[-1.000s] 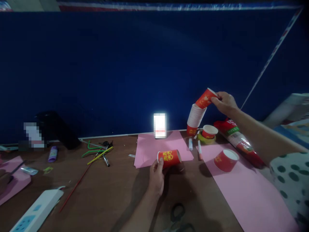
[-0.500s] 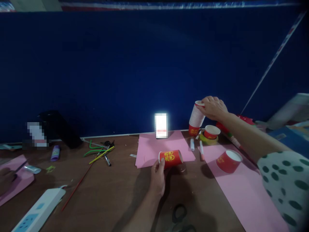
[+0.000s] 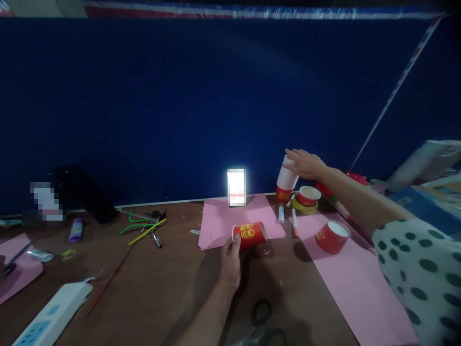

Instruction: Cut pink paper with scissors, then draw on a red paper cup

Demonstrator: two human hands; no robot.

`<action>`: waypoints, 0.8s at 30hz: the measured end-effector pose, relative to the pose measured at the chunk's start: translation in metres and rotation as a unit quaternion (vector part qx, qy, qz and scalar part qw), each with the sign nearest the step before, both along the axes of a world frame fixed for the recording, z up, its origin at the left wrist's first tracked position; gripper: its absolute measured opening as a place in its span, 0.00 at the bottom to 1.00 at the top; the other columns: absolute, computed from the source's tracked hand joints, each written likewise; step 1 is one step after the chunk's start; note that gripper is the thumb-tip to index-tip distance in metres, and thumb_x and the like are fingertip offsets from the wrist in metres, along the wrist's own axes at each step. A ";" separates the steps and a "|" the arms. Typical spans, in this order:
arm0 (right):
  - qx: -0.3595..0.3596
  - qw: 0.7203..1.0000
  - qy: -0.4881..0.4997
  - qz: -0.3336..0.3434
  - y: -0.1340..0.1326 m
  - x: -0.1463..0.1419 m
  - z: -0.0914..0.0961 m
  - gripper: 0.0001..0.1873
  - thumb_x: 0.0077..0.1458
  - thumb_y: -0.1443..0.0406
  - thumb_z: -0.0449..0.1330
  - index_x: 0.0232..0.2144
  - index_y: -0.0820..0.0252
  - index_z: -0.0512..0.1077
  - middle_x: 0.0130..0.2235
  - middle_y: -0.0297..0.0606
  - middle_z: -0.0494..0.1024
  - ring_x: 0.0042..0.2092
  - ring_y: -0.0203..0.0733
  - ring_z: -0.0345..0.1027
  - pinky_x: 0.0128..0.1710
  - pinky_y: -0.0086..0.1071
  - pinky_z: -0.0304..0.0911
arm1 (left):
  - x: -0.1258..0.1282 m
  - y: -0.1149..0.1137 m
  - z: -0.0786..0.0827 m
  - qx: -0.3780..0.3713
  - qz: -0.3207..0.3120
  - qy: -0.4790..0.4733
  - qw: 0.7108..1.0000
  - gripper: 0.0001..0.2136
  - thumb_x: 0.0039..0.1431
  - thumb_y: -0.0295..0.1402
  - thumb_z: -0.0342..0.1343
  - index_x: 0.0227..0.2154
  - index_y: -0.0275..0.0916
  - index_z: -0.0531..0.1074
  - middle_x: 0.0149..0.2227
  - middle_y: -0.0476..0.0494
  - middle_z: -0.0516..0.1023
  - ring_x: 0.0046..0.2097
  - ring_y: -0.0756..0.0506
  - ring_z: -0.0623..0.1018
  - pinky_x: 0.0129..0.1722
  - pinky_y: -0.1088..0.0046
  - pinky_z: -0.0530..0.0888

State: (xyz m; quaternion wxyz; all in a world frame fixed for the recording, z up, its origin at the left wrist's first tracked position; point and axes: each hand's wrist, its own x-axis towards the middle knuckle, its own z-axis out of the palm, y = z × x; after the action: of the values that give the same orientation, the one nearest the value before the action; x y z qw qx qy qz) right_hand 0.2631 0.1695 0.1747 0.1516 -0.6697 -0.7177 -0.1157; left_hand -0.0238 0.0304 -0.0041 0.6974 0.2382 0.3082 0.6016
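My left hand (image 3: pixel 231 257) is closed around a red paper cup (image 3: pixel 251 234) with yellow lettering. The cup is tipped on its side above the table, its white rim toward the left. My right hand (image 3: pixel 305 162) reaches to the top of a tall stack of paper cups (image 3: pixel 287 179), fingers stretched out over the upper rim and thumb near the side. That stack leans slightly, with a red base and many white rims. Right of it, another red cup (image 3: pixel 309 195) sits in a yellow-green ring. A single red cup (image 3: pixel 333 237) stands on the pink paper at the right.
Pink sheets (image 3: pixel 216 221) lie at the centre, behind them a lit blurred screen (image 3: pixel 236 187). Scissors (image 3: pixel 261 315) are near the front. Pipe cleaners (image 3: pixel 144 230), a purple glue stick (image 3: pixel 76 230) and a white power strip (image 3: pixel 54 312) lie left. Another person's hand shows at the left edge.
My right hand has shifted left over the top of the cup stack, its fingers now straighter. My left hand still holds the cup. The whole view has turned slightly.
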 end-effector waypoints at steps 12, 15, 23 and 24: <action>-0.024 0.943 0.305 0.127 -0.141 -0.089 -0.079 0.17 0.57 0.60 0.53 0.49 0.42 0.69 0.48 0.37 0.76 0.46 0.49 0.71 0.42 0.42 0.70 | 0.000 -0.001 0.003 -0.012 0.002 0.004 1.000 0.15 0.43 0.42 0.66 0.28 0.34 0.74 0.30 0.46 0.79 0.35 0.47 0.77 0.41 0.68 0.73; -0.032 0.904 0.400 0.149 -0.159 -0.122 -0.116 0.16 0.58 0.58 0.52 0.49 0.43 0.69 0.48 0.38 0.76 0.46 0.48 0.71 0.42 0.43 0.70 | 0.000 -0.003 0.007 -0.004 -0.001 0.004 1.000 0.16 0.44 0.41 0.66 0.30 0.33 0.74 0.31 0.44 0.80 0.37 0.45 0.78 0.43 0.66 0.73; -0.023 0.844 0.509 0.170 -0.168 -0.149 -0.145 0.20 0.64 0.59 0.47 0.56 0.55 0.62 0.50 0.43 0.72 0.45 0.41 0.71 0.40 0.35 0.71 | 0.000 -0.005 0.015 -0.023 0.005 0.007 1.000 0.18 0.44 0.41 0.65 0.34 0.33 0.75 0.33 0.42 0.81 0.37 0.43 0.79 0.41 0.65 0.75; -0.019 0.847 0.503 0.170 -0.168 -0.147 -0.145 0.20 0.63 0.60 0.49 0.57 0.54 0.61 0.50 0.43 0.72 0.45 0.41 0.71 0.41 0.36 0.71 | 0.000 -0.005 0.015 -0.025 0.002 0.010 1.000 0.18 0.44 0.41 0.65 0.35 0.33 0.75 0.33 0.42 0.81 0.37 0.43 0.79 0.41 0.65 0.75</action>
State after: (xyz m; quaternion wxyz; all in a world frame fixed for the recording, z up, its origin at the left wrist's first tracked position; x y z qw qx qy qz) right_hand 0.1161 0.0015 0.0293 0.4963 -0.5062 -0.6482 0.2780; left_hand -0.0237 0.0250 0.0110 0.6989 0.2262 0.3300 0.5929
